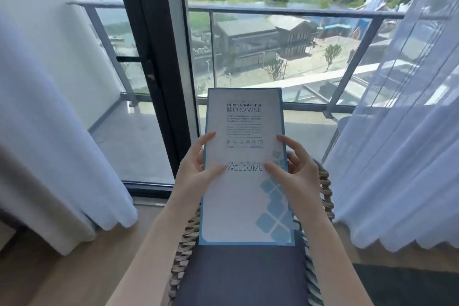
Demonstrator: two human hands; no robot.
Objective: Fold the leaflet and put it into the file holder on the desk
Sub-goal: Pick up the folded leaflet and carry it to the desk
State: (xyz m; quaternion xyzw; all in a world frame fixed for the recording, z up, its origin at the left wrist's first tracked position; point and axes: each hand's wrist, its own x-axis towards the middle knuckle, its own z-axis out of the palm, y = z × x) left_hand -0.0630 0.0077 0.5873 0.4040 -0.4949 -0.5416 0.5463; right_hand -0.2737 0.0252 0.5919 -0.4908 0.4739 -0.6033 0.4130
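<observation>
A tall white leaflet (244,201) with a blue border, blue square pattern and the word WELCOME is held upright in front of me, folded shut into one panel. My left hand (198,169) grips its left edge, thumb on the front. My right hand (295,171) holds the right edge, thumb pressed near the WELCOME print, fingers partly behind the sheet. No file holder or desk is in view.
Below the leaflet stands a woven rattan chair (183,251) with a dark blue cushion (243,278). A white curtain (49,112) hangs at left, a sheer curtain (402,146) at right. A glass balcony door (154,77) and railing (298,11) lie ahead.
</observation>
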